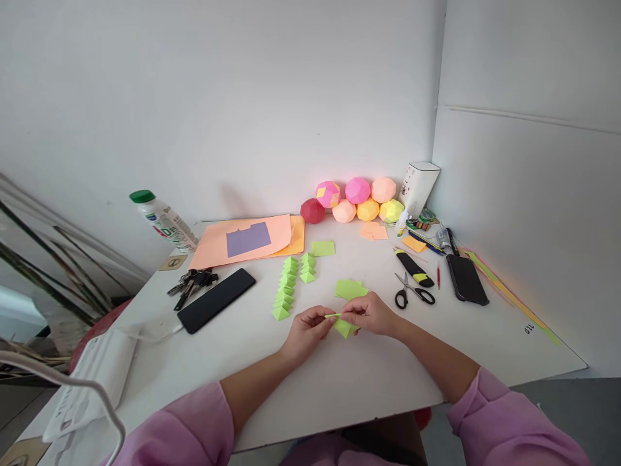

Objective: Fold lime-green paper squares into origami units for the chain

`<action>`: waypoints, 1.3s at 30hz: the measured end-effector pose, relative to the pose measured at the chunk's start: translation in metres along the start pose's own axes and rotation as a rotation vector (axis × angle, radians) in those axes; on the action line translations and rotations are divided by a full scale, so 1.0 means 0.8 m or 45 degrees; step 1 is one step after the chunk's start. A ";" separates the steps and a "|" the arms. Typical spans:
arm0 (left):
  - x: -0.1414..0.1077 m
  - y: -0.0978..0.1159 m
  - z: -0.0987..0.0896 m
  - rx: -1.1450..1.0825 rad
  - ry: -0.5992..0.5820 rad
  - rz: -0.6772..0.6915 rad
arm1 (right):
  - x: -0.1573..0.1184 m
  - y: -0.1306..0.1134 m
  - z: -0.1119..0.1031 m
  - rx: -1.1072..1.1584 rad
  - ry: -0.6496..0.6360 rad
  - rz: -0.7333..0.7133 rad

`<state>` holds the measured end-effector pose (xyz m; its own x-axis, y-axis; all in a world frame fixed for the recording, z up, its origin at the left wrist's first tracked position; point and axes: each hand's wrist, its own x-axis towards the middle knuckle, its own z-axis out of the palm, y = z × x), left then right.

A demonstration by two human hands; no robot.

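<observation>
A folded piece of green paper (344, 327) is pinched between both hands, close above the white table. My left hand (307, 329) grips its left edge with thumb and fingers closed. On the other side, my right hand (370, 315) is closed on the right part of the same paper. Just beyond the hands lies a small pile of green paper pieces (350, 288). To the left stand two rows of folded green paper units, a longer row (284, 288) and a shorter row (308, 268). Behind them rests a flat green slip (323, 248).
Scissors (414, 290) and a cutter knife (413, 266) lie to the right, near a phone (468, 279). Coloured paper balls (358, 190) are stacked against the wall. Orange sheets (208, 244), keys (194, 282), a black slab (217, 300) and a bottle (165, 220) are at left.
</observation>
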<state>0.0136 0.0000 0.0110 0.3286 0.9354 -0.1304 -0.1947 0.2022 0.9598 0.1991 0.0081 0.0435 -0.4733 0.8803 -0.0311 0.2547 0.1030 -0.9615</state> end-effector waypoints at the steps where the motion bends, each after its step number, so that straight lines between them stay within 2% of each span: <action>1: 0.000 0.000 0.000 0.001 -0.002 0.003 | 0.000 -0.001 0.000 0.007 0.001 0.004; 10: -0.001 -0.001 -0.002 0.076 -0.015 0.016 | 0.001 0.002 -0.003 0.080 -0.038 0.091; 17: 0.000 -0.004 -0.006 0.067 0.003 0.089 | 0.001 0.003 -0.008 0.166 -0.018 0.151; 21: -0.002 -0.002 -0.005 0.031 -0.023 0.049 | 0.002 0.005 -0.010 0.204 -0.021 0.184; 24: -0.003 0.001 -0.002 0.038 -0.058 -0.007 | 0.002 0.005 -0.006 0.177 -0.017 0.147; 32: -0.001 -0.002 0.000 0.048 -0.021 -0.041 | 0.000 0.003 0.004 -0.003 0.037 -0.043; 35: -0.001 -0.003 -0.001 0.053 -0.015 -0.027 | 0.000 0.003 0.002 -0.076 0.026 -0.033; 39: -0.002 -0.004 -0.001 0.066 -0.004 -0.015 | 0.000 0.004 0.002 -0.025 -0.016 0.018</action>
<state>0.0131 -0.0016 0.0081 0.3334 0.9321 -0.1415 -0.1425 0.1982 0.9698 0.1983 0.0072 0.0401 -0.4803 0.8758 -0.0480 0.2777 0.1000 -0.9554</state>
